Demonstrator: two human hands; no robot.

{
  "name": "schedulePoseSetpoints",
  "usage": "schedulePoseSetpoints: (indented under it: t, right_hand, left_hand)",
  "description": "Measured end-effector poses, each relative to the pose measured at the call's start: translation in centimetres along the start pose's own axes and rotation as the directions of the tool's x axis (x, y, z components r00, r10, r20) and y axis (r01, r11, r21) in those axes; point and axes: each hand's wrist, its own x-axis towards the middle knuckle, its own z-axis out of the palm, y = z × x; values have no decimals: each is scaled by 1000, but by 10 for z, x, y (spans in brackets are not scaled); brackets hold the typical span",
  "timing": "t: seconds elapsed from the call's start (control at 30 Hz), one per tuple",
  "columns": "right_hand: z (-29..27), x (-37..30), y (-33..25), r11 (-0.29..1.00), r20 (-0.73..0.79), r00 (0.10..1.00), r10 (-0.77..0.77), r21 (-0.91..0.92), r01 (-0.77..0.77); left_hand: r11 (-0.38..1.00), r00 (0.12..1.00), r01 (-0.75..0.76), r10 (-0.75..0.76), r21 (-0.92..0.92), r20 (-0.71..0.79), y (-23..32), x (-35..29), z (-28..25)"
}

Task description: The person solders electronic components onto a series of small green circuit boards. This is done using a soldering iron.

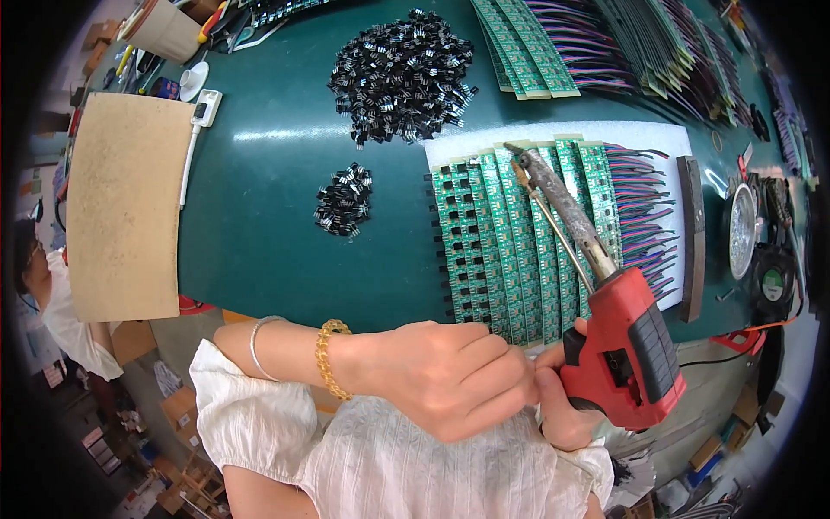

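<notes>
My right hand (566, 419) is wrapped round the grip of a red and black soldering gun (629, 346). Its metal barrel and thin feed tube point up and left over the green circuit board strips (519, 259). Close against the right hand, my left hand (458, 376) is closed, its fingers curled together; whatever they pinch is hidden. The strips lie overlapping on a white foam sheet (553, 131), just beyond my hands. Small black components stand in rows on the leftmost strip, and coloured wires (644, 221) run from the right side.
A large pile of black components (402, 78) and a smaller one (344, 201) lie on the green table (259, 225). More wired boards (527, 48) are at the back. A tan board (130, 208) is left; a dark bar (691, 238) and round metal dish (742, 229) are right. Another person (73, 320) sits far left.
</notes>
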Motion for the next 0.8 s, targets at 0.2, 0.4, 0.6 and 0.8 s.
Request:
schedulePoseSetpoints:
  t: [0.2, 0.4, 0.6, 0.8]
  right_hand:
    - [8, -12, 2, 924, -155, 943, 294, 298, -239]
    - [26, -13, -18, 570, -289, 560, 776, 702, -427]
    - [46, -35, -7, 644, -355, 582, 732, 641, -418]
    - [-5, -24, -2, 320, 42, 815, 577, 907, -273]
  left_hand:
    - [999, 988, 39, -36, -17, 149, 0, 3, -9]
    - [995, 986, 93, -88, -26, 144, 4, 2, -9]
    - [983, 962, 167, -146, -71, 230, -1, 8, -22]
    - [771, 772, 636, -635, 29, -19, -78, 5, -36]
